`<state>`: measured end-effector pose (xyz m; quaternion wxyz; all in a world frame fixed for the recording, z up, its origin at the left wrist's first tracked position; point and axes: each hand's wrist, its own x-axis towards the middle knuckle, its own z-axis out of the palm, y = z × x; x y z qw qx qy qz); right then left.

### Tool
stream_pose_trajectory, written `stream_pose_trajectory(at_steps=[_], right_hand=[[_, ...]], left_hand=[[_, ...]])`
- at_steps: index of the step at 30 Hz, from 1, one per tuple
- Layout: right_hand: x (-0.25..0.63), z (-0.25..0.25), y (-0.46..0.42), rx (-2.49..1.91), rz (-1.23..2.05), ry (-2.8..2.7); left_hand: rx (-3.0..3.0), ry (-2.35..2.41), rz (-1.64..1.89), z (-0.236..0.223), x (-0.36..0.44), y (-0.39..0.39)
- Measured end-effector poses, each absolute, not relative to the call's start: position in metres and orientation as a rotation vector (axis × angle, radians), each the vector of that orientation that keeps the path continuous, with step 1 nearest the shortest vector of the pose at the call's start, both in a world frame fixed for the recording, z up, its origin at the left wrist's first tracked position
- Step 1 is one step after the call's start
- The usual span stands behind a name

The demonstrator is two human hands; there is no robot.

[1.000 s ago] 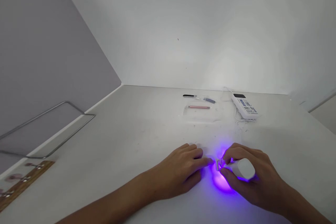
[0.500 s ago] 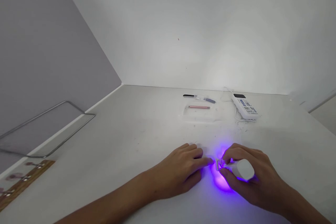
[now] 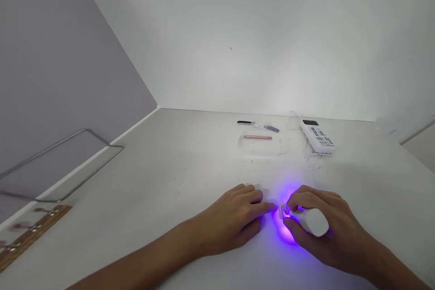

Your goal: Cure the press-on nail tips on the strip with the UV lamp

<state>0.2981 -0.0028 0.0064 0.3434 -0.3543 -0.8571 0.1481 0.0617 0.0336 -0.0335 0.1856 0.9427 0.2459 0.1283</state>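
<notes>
My right hand (image 3: 328, 224) grips a small white UV lamp (image 3: 316, 222), its square end facing up toward me and its violet light spilling onto the table. At the lamp's lit end, between thumb and index finger, is a small pale piece (image 3: 282, 211) with a looped outline; glare and fingers hide most of it. My left hand (image 3: 239, 215) rests on the table just left of it, index finger stretched out into the glow, the other fingers partly bent. I see nothing held in it. Whether that fingertip touches the pale piece I cannot tell.
Farther back on the white table (image 3: 152, 167) lie a pink pen-like tool (image 3: 258, 137), a black-handled tool (image 3: 245, 122), a grey-blue strip (image 3: 272, 128) and a white device (image 3: 318, 137) with a cable. A bent metal frame (image 3: 91, 179) and a wooden strip (image 3: 37, 233) sit at left.
Both hands and the lamp stay almost where they were. The violet patch below the lamp looks slightly smaller, and the view has shifted a little.
</notes>
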Motion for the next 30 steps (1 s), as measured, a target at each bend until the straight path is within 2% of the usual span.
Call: stream_pose_trajectory(at_steps=[30], right_hand=[[0.2985, 0.0069, -0.005, -0.92, 0.376, -2.239]], left_hand=[[2.647, 0.691, 0.327, -0.0306, 0.0625, 0.0346]])
